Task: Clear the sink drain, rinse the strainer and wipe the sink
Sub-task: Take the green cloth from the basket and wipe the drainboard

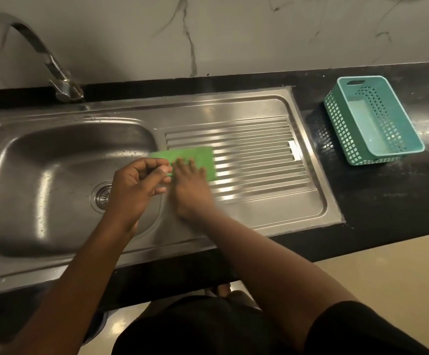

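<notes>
Head view, left hand (141, 184) pinching green cloth (200, 156) corner, right hand (191, 190) flat on it

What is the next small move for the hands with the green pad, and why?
Probably lift the green pad off the drainboard and carry it into the basin. The right hand lies flat on it, the left hand pinches its near corner, so it is ready to lift, and the basin wall beside it shows water drops to wipe.
</notes>
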Action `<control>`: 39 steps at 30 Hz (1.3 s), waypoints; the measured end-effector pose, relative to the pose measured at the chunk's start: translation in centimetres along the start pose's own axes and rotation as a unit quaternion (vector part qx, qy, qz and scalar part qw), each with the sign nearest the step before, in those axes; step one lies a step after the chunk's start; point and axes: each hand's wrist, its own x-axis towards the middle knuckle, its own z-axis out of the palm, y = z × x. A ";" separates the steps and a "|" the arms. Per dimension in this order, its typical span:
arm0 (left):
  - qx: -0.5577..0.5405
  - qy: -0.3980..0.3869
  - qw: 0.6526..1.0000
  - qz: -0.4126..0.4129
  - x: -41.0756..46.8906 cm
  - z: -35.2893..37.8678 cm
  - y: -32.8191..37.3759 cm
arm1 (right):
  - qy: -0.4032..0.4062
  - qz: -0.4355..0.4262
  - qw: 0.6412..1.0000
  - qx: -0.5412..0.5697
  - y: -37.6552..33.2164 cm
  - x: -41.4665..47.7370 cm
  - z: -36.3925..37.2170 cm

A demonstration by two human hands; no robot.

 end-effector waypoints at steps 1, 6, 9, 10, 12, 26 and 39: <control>0.002 0.002 1.000 0.004 -0.2 0.1 0.0 | -0.028 -0.034 0.999 -0.015 -1.9 0.0 0.9; -0.005 0.013 1.000 0.011 -0.9 -0.4 -0.4 | -0.058 -0.141 0.986 -0.072 -1.8 -3.0 3.2; -0.005 0.015 1.000 0.000 -1.5 -0.3 -0.8 | -0.073 -0.185 0.979 -0.043 2.1 -6.0 2.2; -0.005 0.015 1.000 -0.002 -1.7 -0.1 -1.0 | -0.077 -0.182 0.980 -0.036 3.9 -7.3 1.7; -0.001 0.010 1.000 -0.003 -2.3 0.2 -1.2 | -0.075 -0.150 0.986 -0.023 8.1 -10.3 0.5; 0.014 0.008 1.000 0.009 -7.0 2.2 -1.7 | 0.064 0.164 0.983 0.053 20.9 -17.0 -2.7; 0.022 -0.032 0.999 0.002 -6.1 -1.6 -1.6 | -0.069 -0.098 0.992 0.050 -6.4 -13.1 5.8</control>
